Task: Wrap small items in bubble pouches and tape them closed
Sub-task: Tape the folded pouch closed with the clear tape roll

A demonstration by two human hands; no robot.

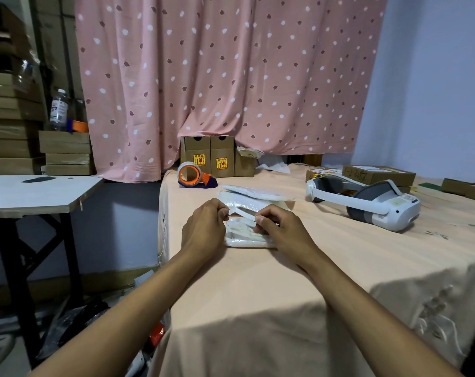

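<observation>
- I see both hands pinching one thing. The left hand grips the left end of a pale strip, which I take for tape, and the right hand grips its right end. The strip is stretched between them.
- The pouch lies flat on the desk, just under the strip and between the two hands. I cannot tell what is inside it.
- Neither hand holds the pouch down. If the strip touches one edge first, the pouch may lift or slide with it, and the seal would land crooked.
- The strip looks slightly slack and tilted, with the right end lower. If it sags further it could fold and stick to itself, or cling to a fingertip when I let go.
- The desk has a soft cloth over it. An end that overshoots the pouch would stick to the fabric and pull it up.
- A stack of spare pouches sits just beyond the pouch. A strip drifting far could stick there instead.
- The tape dispenser stands at the far left of the desk, apart from the hands, so a spoiled strip means reaching out for a new one.
- The headset on the right lies apart from the work, so I judge it little risk.
</observation>
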